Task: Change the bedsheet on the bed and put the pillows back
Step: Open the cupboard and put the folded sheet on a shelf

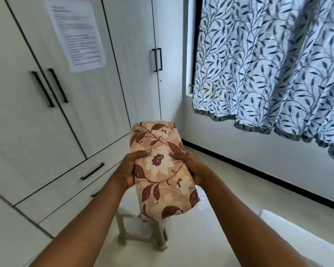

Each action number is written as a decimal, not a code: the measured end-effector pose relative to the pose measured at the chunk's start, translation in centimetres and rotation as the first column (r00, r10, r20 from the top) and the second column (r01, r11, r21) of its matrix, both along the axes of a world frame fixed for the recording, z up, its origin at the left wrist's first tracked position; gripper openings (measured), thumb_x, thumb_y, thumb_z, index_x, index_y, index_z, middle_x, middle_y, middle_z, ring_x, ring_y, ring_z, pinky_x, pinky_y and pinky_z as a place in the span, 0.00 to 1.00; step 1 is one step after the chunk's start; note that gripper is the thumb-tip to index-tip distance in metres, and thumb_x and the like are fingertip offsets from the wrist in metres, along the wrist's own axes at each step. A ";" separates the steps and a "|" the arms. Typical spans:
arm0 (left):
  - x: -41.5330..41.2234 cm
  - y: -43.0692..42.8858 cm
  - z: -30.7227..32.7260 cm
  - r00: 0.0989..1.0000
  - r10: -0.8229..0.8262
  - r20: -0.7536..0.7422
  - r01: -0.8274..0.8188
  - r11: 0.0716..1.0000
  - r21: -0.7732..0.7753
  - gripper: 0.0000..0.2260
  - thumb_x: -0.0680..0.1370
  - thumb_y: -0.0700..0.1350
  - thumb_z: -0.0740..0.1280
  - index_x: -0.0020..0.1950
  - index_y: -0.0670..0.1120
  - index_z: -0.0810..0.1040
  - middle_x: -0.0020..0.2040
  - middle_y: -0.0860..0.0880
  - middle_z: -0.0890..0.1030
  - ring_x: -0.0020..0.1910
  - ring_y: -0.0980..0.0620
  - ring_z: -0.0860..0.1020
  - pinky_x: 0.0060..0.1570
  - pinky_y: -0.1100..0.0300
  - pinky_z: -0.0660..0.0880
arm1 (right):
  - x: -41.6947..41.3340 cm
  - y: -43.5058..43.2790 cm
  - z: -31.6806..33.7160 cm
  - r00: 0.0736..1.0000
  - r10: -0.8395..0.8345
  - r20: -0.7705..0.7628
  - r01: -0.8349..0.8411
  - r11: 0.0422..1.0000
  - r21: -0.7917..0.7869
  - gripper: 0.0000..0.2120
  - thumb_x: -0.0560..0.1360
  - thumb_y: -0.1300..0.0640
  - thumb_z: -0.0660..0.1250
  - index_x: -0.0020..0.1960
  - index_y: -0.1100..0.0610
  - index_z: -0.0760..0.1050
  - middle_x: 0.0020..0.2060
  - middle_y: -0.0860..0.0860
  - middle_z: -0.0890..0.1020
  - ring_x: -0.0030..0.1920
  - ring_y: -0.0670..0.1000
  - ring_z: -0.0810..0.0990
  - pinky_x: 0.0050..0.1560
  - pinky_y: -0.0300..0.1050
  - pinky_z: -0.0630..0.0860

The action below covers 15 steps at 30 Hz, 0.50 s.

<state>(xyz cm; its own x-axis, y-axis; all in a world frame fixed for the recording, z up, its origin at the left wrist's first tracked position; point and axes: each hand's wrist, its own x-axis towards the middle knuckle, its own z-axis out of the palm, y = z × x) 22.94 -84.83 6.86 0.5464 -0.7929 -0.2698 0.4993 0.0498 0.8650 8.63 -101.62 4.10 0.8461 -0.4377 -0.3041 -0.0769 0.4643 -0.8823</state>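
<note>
A folded bedsheet point(162, 170), peach with dark red leaves and flowers, is held up in the middle of the view. My left hand point(130, 168) grips its left side with the thumb over the top. On the right side my right hand point(191, 169) grips it the same way. The bundle hangs above a small stool. No bed or pillows are in view, apart from a white edge at the lower right that I cannot identify.
A pale plastic stool point(143, 234) stands on the glossy floor below the sheet. White wardrobe doors point(46, 112) with black handles and drawers fill the left. A leaf-patterned curtain point(268, 64) hangs at the right. A white edge point(297, 232) shows at lower right.
</note>
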 end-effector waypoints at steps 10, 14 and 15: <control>11.6 -21.2 4.0 1.000 0.014 0.002 -0.014 0.992 -0.125 0.26 0.68 0.42 0.74 0.67 0.42 0.78 0.61 0.38 0.83 0.57 0.37 0.82 0.64 0.39 0.75 | 11.7 -21.9 7.2 0.996 0.026 0.080 -0.017 0.994 -0.108 0.26 0.74 0.58 0.76 0.70 0.61 0.75 0.61 0.65 0.82 0.63 0.67 0.80 0.67 0.68 0.74; 17.7 -28.4 3.4 1.000 -0.016 0.024 0.019 0.989 -0.149 0.24 0.68 0.40 0.72 0.65 0.41 0.79 0.58 0.39 0.84 0.53 0.39 0.84 0.62 0.43 0.77 | 17.4 -28.1 7.2 0.998 0.031 0.054 -0.025 0.993 -0.115 0.23 0.76 0.58 0.73 0.69 0.61 0.75 0.60 0.64 0.83 0.60 0.65 0.82 0.58 0.60 0.82; 19.2 -30.1 3.0 0.999 -0.028 0.021 0.031 0.987 -0.160 0.23 0.68 0.40 0.72 0.63 0.42 0.79 0.57 0.39 0.84 0.53 0.39 0.84 0.60 0.43 0.78 | 18.7 -29.5 7.1 0.998 0.029 0.049 -0.024 0.993 -0.119 0.23 0.77 0.58 0.72 0.70 0.61 0.75 0.60 0.63 0.83 0.60 0.65 0.82 0.57 0.59 0.82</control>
